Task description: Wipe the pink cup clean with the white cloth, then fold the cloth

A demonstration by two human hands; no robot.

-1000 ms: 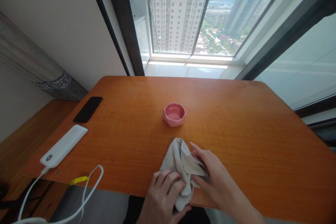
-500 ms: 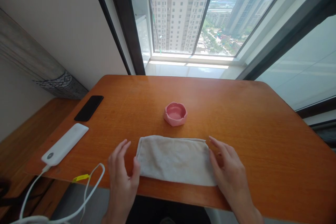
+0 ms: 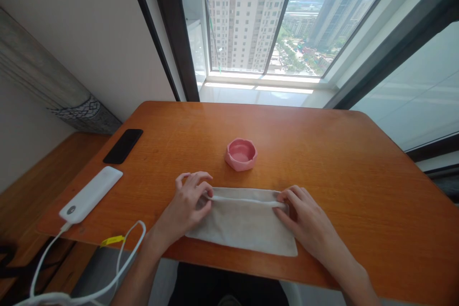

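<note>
A folded off-white cloth [image 3: 247, 227] lies flat near the front edge of the wooden table. Its far edge is lifted slightly into a ridge that runs between my hands. My left hand [image 3: 191, 201] pinches the far left part of the cloth between thumb and fingers. At the far right part, my right hand [image 3: 304, 213] pinches the same raised layer. Just beyond the cloth stands a pink ashtray [image 3: 241, 155] with faceted sides, touched by neither hand.
On the table's left side lie a black phone [image 3: 124, 146] and a white power bank [image 3: 91, 194]. A white cable [image 3: 134, 248] with a yellow tag [image 3: 112, 240] hangs over the front left edge. Past the table's far edge is a window [image 3: 247, 33].
Both hands went from open beside the cloth's ends to closed on its far edge. The left hand moved right and away from me. A layer of cloth is now raised.
</note>
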